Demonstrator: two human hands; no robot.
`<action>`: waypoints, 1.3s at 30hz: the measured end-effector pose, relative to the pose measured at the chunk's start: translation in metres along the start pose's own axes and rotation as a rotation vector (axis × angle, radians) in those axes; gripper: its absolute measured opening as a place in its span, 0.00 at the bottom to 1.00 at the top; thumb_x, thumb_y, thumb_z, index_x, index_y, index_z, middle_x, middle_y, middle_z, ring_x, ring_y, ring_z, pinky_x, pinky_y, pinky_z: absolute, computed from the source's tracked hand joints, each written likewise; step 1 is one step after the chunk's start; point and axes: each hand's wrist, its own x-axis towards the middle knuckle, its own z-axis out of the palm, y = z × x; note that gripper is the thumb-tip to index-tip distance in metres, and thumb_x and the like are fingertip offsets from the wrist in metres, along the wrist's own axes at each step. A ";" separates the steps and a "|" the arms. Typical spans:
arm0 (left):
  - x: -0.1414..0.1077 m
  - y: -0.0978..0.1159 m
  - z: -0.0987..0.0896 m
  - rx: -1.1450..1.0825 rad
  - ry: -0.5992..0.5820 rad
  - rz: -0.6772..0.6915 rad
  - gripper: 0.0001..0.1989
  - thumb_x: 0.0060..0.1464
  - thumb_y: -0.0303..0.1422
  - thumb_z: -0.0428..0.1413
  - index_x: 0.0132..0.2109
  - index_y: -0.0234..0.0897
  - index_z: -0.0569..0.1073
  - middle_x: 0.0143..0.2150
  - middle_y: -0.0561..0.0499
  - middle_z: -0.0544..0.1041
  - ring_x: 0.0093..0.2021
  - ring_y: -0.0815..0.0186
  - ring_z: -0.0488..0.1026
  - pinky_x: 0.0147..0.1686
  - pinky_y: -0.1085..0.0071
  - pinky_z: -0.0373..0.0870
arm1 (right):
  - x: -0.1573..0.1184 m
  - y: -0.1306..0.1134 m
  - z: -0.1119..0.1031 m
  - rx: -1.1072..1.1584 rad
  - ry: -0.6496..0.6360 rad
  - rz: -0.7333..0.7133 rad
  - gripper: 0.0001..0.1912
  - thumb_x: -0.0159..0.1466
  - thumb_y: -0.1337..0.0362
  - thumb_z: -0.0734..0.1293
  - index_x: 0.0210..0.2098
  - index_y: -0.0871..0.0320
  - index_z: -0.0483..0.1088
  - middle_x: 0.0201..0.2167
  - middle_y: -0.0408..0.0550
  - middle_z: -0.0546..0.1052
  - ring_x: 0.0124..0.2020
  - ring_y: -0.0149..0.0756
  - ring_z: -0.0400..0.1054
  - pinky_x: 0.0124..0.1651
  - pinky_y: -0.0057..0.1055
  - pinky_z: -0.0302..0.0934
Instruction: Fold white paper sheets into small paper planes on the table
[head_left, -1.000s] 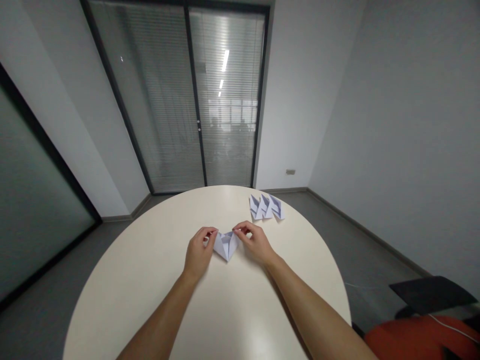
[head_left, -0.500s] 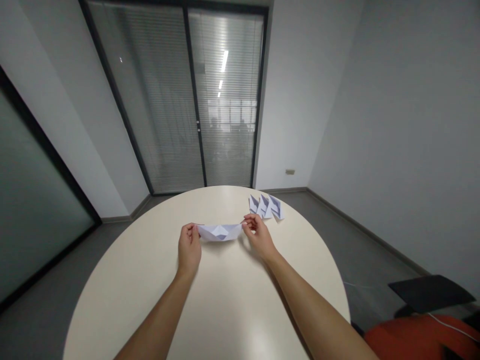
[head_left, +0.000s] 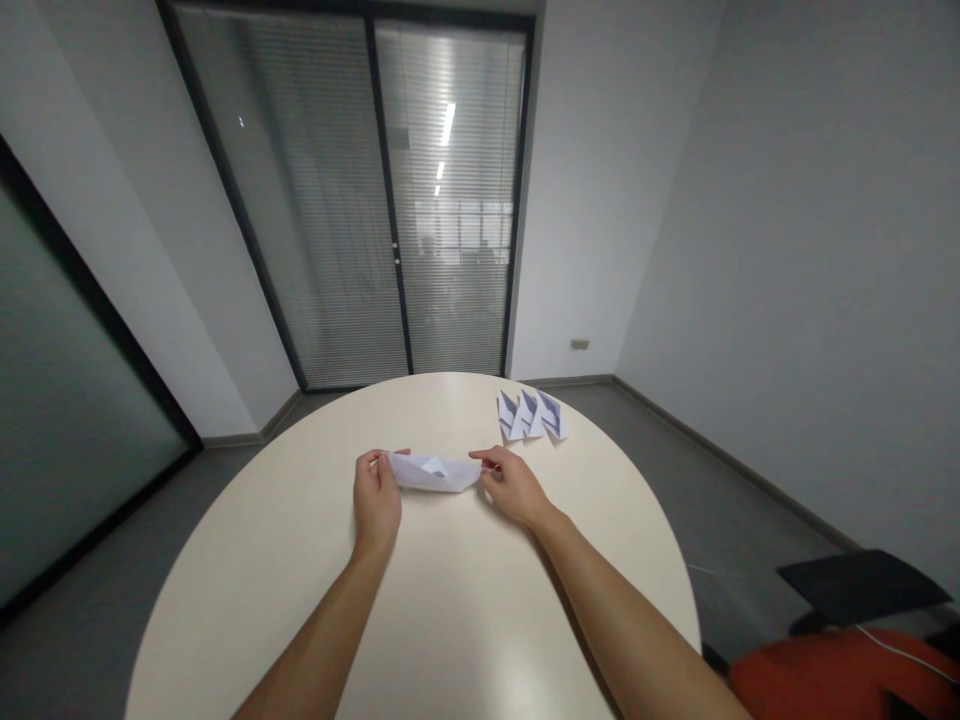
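Observation:
A white folded paper boat [head_left: 433, 474] spans the gap between my hands, long and low with a small peak at its middle. My left hand [head_left: 376, 500] pinches its left end between thumb and fingers. At the other end, my right hand [head_left: 512, 485] has its thumb and fingertips closed on the tip. The boat is held just over the round table [head_left: 442, 600]; whether its underside touches the top I cannot tell. Three more folded paper boats [head_left: 531, 415] stand in a row beyond my right hand.
An orange chair seat [head_left: 832, 675] with a black armrest [head_left: 862, 587] is at the lower right, beside the table. Behind the table stand glass doors [head_left: 397, 200] with blinds. A wall socket [head_left: 580, 344] sits low on the white wall.
The boat's right end has dropped, so it now tilts slightly down to the right. My right hand has moved a little toward me. The left hand is nearly still.

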 end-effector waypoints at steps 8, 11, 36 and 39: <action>-0.018 0.019 0.010 0.030 -0.126 0.125 0.11 0.69 0.42 0.48 0.47 0.41 0.66 0.52 0.42 0.81 0.48 0.63 0.78 0.47 0.66 0.72 | -0.004 -0.018 -0.003 -0.132 -0.109 -0.225 0.51 0.53 0.54 0.78 0.70 0.56 0.57 0.67 0.60 0.65 0.66 0.55 0.58 0.67 0.53 0.50; -0.020 0.020 0.012 0.024 -0.186 0.175 0.10 0.69 0.41 0.48 0.47 0.41 0.68 0.52 0.44 0.81 0.50 0.62 0.77 0.52 0.63 0.70 | -0.003 -0.022 0.000 -0.138 -0.137 -0.250 0.55 0.51 0.54 0.80 0.71 0.56 0.54 0.67 0.61 0.65 0.65 0.55 0.59 0.67 0.53 0.49; -0.031 0.032 0.012 0.706 -0.491 0.747 0.20 0.58 0.28 0.57 0.57 0.44 0.74 0.52 0.44 0.80 0.57 0.50 0.72 0.67 0.42 0.50 | -0.003 -0.018 0.000 -0.097 -0.080 -0.181 0.08 0.63 0.66 0.71 0.42 0.54 0.78 0.40 0.48 0.82 0.42 0.40 0.74 0.48 0.35 0.63; -0.029 0.030 0.011 0.733 -0.527 0.725 0.12 0.60 0.27 0.55 0.47 0.45 0.78 0.42 0.47 0.82 0.50 0.53 0.75 0.67 0.42 0.50 | -0.004 -0.017 0.002 -0.083 -0.098 -0.156 0.04 0.64 0.65 0.71 0.38 0.54 0.78 0.36 0.46 0.82 0.38 0.37 0.74 0.43 0.32 0.63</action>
